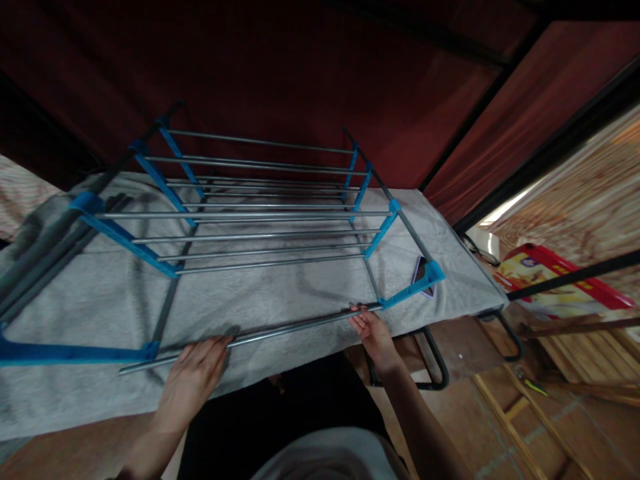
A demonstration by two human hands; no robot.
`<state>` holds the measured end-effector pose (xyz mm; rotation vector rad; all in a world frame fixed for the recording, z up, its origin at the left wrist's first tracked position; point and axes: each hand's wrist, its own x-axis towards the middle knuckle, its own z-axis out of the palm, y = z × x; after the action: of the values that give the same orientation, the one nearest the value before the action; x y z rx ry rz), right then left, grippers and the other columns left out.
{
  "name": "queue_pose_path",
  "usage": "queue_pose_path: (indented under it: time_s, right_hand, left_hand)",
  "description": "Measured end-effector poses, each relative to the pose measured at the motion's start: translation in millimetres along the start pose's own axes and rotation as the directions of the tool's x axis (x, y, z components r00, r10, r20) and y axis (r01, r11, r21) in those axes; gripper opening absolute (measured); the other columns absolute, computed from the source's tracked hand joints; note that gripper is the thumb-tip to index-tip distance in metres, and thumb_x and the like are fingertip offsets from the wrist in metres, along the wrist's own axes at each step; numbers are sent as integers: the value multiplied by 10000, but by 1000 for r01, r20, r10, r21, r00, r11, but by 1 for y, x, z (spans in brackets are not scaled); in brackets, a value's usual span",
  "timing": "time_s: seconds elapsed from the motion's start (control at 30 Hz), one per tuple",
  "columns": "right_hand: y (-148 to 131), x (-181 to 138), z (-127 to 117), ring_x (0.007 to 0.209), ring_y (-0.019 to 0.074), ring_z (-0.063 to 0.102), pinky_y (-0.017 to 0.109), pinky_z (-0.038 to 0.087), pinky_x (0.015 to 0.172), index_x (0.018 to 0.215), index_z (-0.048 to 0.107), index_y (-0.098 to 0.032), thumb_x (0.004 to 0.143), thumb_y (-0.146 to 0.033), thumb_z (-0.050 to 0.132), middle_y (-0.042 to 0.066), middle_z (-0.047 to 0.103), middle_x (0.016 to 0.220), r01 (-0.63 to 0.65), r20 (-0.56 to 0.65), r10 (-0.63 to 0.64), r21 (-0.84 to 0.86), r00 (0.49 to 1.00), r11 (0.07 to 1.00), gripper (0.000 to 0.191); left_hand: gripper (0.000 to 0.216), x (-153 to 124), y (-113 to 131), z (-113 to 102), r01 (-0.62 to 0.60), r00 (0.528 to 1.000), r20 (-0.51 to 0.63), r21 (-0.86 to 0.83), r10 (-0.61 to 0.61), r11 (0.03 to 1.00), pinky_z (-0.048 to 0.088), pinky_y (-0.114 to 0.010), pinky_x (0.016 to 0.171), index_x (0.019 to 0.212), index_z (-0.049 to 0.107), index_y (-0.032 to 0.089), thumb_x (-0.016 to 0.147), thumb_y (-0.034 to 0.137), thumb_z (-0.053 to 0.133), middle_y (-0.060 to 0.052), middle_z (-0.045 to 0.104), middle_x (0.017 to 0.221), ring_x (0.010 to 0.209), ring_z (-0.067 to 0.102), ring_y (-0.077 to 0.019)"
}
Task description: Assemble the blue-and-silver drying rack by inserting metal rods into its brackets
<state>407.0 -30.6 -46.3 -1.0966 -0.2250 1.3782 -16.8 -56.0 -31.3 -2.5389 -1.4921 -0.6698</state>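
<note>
A partly built rack of blue plastic brackets and grey metal tubes [280, 215] lies on its side on a grey cloth. Along the near edge runs a loose-looking metal tube [290, 329]. My left hand [197, 370] is closed over it left of its middle, and its left end sticks out past the near left blue bracket [80, 352]. My right hand [370, 330] pinches the same tube close to its right end, which meets the tip of the near right blue bracket [413, 288]. Whether that end is seated in the bracket cannot be made out.
Several dark grey tubes [55, 257] lie at the left on the cloth-covered surface [310, 293]. A phone [424, 275] lies beside the right bracket. A red and yellow box [555, 280] and wooden frames [520, 407] are on the right. Dark red fabric [280, 73] hangs behind.
</note>
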Motion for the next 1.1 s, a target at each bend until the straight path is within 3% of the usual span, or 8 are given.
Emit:
queue_pose_path:
  time_s: [0.4,0.57,0.63,0.7,0.77,0.83,0.97,1.1]
  right_hand:
    - [-5,-2,0,950,224,723,395,586,931,839,670,-244,641,-306,832,35,764,921,13,12,-12,-76,1000,997,263]
    - [-14,-11,-15,830,263,724,432,591,804,847,656,-213,679,-488,806,97,749,880,-28,18,36,-329,999,944,356]
    - [-21,-11,-29,704,238,680,394,563,677,861,645,-216,663,-563,765,74,719,798,39,-79,-91,-504,993,863,417]
    - [-30,-9,-45,662,211,621,359,518,636,878,619,-232,649,-577,729,27,670,744,115,-173,-272,-608,947,786,429]
    - [-39,-4,-57,783,222,616,366,508,724,940,607,-242,664,-540,692,22,668,837,208,-196,-448,-681,872,702,416]
    - [-45,1,-64,931,243,604,396,486,858,999,613,-235,685,-483,649,43,676,967,289,-133,-555,-742,821,604,401]
    - [-45,9,-60,910,257,587,435,449,935,920,652,-217,700,-408,586,48,676,901,344,26,-522,-780,852,523,298]
    - [-42,9,-52,899,273,565,444,433,935,915,666,-221,705,-386,559,54,674,873,335,25,-556,-820,831,465,288]
  left_hand:
    - [302,6,2,-2,-13,1000,-4,-12,13,1000,496,-381,867,1230,660,215,1016,271,454,-85,754,1035,942,709,-254]
    - [292,7,1,-3,-27,1000,1,-24,27,999,501,-377,883,1239,650,215,1014,270,472,-85,754,1059,952,711,-247]
    - [284,8,1,-2,-22,1000,-5,-14,22,1000,503,-374,880,1236,645,214,1016,269,474,-86,754,1058,951,712,-245]
    - [283,8,2,-2,-18,1000,-3,-6,18,1000,505,-377,877,1234,645,206,1018,268,472,-92,752,1068,955,711,-246]
    - [290,8,3,-1,-6,1000,6,-3,6,1000,506,-383,879,1229,651,198,1018,271,466,-98,752,1075,956,710,-249]
    - [299,9,3,-1,10,1000,22,-4,-10,1000,507,-386,884,1225,658,200,1018,275,455,-98,754,1078,958,710,-249]
    - [309,9,3,-1,18,999,49,-16,-18,1000,506,-387,880,1226,662,210,1015,268,444,-93,759,1064,947,712,-249]
    - [331,6,2,0,51,997,53,-46,-48,998,507,-403,892,1235,668,214,1010,273,432,-106,758,1084,963,710,-263]
